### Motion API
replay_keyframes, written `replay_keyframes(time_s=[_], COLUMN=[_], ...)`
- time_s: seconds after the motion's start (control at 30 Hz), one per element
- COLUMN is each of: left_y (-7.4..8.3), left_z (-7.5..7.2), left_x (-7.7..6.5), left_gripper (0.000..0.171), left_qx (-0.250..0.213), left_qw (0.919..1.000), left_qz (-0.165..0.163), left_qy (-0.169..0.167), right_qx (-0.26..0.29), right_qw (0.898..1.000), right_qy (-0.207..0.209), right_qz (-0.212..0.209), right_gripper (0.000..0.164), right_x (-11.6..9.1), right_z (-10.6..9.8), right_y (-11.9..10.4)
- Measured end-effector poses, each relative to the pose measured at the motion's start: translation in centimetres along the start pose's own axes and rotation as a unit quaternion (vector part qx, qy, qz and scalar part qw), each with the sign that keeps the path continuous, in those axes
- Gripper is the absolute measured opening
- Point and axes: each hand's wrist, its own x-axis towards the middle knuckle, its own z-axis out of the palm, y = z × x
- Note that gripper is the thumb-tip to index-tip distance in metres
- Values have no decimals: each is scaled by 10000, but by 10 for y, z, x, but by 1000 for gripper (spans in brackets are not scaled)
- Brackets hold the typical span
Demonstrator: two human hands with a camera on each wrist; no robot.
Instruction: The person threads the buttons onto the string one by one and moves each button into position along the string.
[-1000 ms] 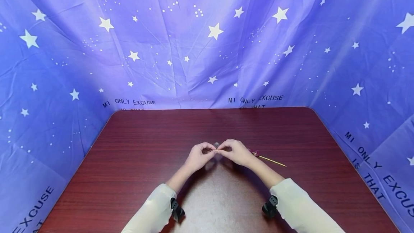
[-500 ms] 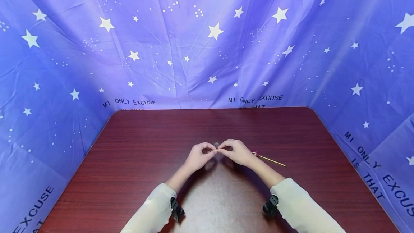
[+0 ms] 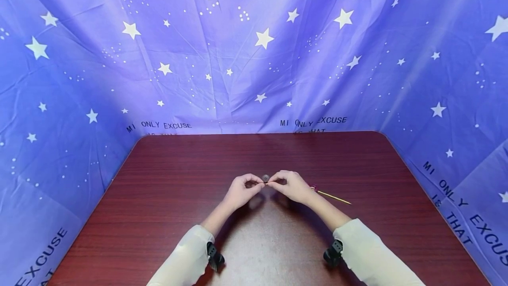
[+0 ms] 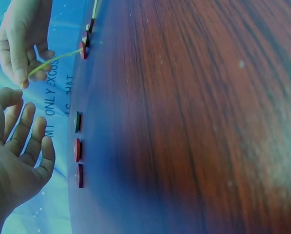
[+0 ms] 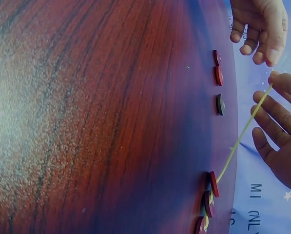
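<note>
Thumb and forefinger of my right hand pinch a yellow string near one end. My left hand faces it fingertip to fingertip, pinching the string's tip between thumb and forefinger, other fingers spread. From the right hand the string slants down to several red and dark buttons strung on it, among them a red button and a dark red button. Beyond the fingertips a dark green button lies on the table. Left of it are two loose red buttons, hidden behind my left hand in the head view.
The string's other end lies straight on the table, right of my right wrist. The dark red wooden table ends at a purple star-printed curtain. A black wrist camera sits at my left sleeve, another at the right.
My left hand has shifted slightly left, and a small gap now shows between the two hands' fingertips. The dark green button shows more fully behind them. The right hand is nearly still.
</note>
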Motion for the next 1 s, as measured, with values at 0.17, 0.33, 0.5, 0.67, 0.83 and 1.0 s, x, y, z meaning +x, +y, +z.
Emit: replay_keyframes(time_s=[0.17, 0.33, 0.5, 0.67, 0.83, 1.0], left_y=[7, 20, -7, -18, -23, -28], left_z=[-5, -15, -20, -25, -30, -33], left_x=[-5, -9, -2, 0, 1, 2], left_gripper=[10, 12, 13, 11, 10, 13], left_qx=[182, 305, 192, 404, 691, 927], left_qw=[9998, 9995, 9997, 9985, 9959, 9929], left_qz=[28, 91, 70, -277, -436, -566], left_qy=[72, 50, 120, 260, 378, 483], right_qx=[-42, -212, -245, -181, -186, -234], right_qw=[10000, 9996, 9995, 9997, 9996, 9995], right_qy=[69, 163, 177, 142, 141, 150], right_qz=[-19, -7, 31, 78, 125, 114], right_gripper=[11, 9, 9, 13, 11, 12], right_x=[0, -1, -1, -1, -1, -2], right_z=[-1, -3, -5, -5, -5, -5], right_y=[1, 4, 4, 4, 5, 5])
